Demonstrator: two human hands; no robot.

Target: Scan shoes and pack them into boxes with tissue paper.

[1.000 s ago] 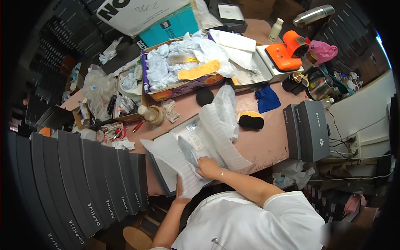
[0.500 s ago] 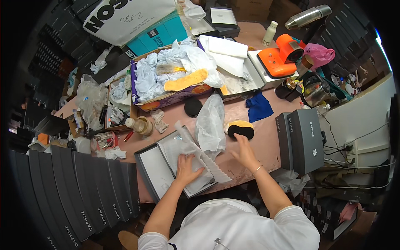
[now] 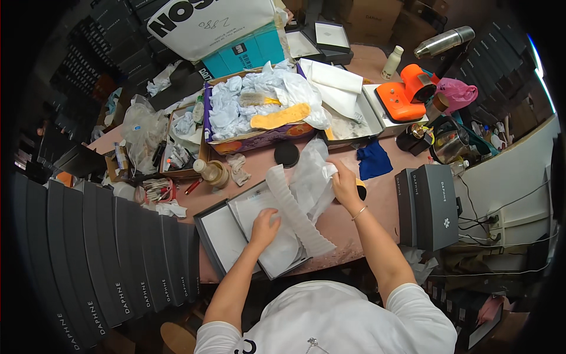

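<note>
An open dark grey shoebox [image 3: 213, 243] lies at the table's front edge, with white tissue paper [image 3: 282, 251] in it. Over its right part stretches a long white strip of foam-like wrapping [image 3: 299, 213]. My left hand [image 3: 265, 229] is above the tissue, fingers apart and holding nothing. To the right, my right hand [image 3: 345, 187] pinches the edge of a crumpled translucent white bag [image 3: 313, 177], partly raised from the table. Beside that hand is a black and yellow pad [image 3: 361, 190], mostly hidden by it.
Grey shoeboxes stand in a row [image 3: 118, 253] at left; several more [image 3: 435, 206] are at right. Behind are a carton of crumpled paper [image 3: 236, 109], a black round lid [image 3: 287, 154], a glue jar [image 3: 215, 173], a blue cloth [image 3: 374, 159] and an orange device [image 3: 401, 101].
My right hand has left the black and yellow pad and taken hold of the translucent bag, pulling it up. My left hand has lifted off the tissue.
</note>
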